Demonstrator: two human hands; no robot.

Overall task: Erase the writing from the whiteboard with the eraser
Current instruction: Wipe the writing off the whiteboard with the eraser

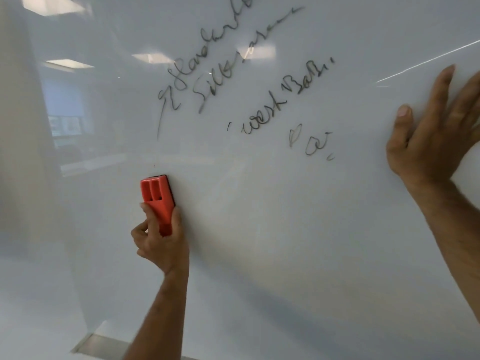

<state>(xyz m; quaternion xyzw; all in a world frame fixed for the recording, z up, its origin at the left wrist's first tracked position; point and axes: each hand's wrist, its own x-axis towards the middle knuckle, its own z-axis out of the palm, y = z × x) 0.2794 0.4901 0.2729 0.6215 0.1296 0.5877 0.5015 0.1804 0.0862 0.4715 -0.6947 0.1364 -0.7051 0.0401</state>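
A glossy whiteboard [285, 229] fills the view. Dark handwriting [228, 81] runs in several slanted lines across its upper middle, with a small heart and a scribble lower right of it. My left hand [161, 242] grips the lower half of a red eraser [157, 201] with a black felt edge, held against the board just below and left of the writing. My right hand [431, 133] lies flat on the board at the right edge, fingers spread, holding nothing.
The board's metal bottom rail [104, 345] shows at the lower left. Ceiling lights and a room reflect in the board's left side. A thin bright line [428, 61] crosses the upper right.
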